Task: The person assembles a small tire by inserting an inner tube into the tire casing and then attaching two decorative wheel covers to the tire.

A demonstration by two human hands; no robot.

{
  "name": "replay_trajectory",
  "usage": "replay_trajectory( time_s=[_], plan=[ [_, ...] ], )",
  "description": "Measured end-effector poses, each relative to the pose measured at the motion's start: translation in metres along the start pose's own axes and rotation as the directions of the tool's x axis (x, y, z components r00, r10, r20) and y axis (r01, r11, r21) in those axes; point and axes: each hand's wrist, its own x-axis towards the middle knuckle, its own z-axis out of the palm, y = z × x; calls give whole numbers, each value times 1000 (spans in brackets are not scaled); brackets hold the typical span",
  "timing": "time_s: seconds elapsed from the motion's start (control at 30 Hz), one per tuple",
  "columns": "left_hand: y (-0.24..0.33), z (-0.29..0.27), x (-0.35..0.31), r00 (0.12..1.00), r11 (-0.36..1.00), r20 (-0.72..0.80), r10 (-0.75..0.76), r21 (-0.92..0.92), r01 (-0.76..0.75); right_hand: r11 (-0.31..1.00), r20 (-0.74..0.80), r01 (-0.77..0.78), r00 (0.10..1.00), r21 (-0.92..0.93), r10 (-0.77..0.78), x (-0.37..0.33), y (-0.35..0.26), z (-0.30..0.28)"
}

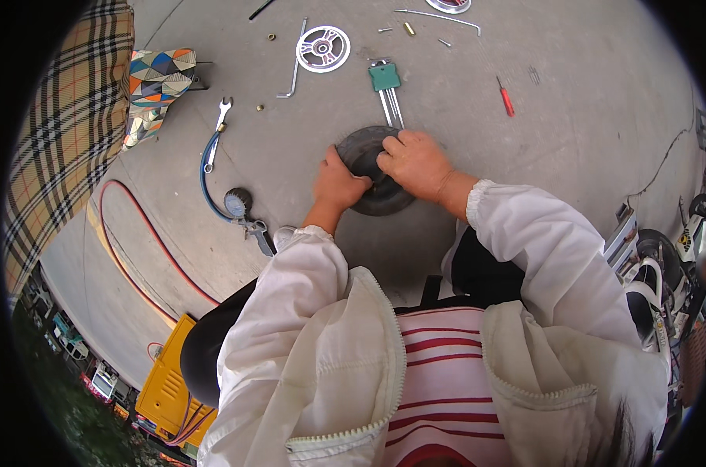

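Note:
A small black rubber tire (385,204) is between my two hands, just above the concrete floor or on it; I cannot tell which. My left hand (339,185) grips its left side, fingers over the outer edge and thumb at the inner opening. With curled fingers, my right hand (417,163) holds the upper right part of the same tire and covers some of it. A green holder of hex keys (385,76) lies just beyond the tire, its metal shafts pointing toward it.
Around lie a silver wheel rim (322,50), bent metal rod (294,66), red-handled screwdriver (507,100), wrench (222,117) and tire inflator gauge (237,204) with blue hose. A red hose (146,226) runs left near a yellow case (164,381). Parked scooters (655,272) stand right.

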Motion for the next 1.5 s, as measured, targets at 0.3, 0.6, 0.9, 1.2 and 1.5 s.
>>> replay_trajectory(
  time_s=[0.3, 0.6, 0.9, 1.2, 1.5],
  plan=[
    [7, 21, -11, 984, 992, -142, -104, -91, 91, 1000, -47, 2, 999, 23, -1, 8, -11, -5],
    [15, 25, -14, 963, 985, -209, -171, -43, 166, 975, 500, -207, 854, 77, 142, 19, -29, -16],
    [14, 17, -16, 969, 987, -189, -158, -35, 155, 976, 272, -219, 940, 14, 207, -7, -39, -8],
    [10, 10, -12, 976, 986, -145, -160, 14, 164, 967, 482, -195, 871, 166, 93, 10, -26, 1],
    [-12, 6, -3, 997, 998, -74, 3, 67, 2, 984, 141, -98, 983, -149, 120, -1, -51, 32]
  ],
)
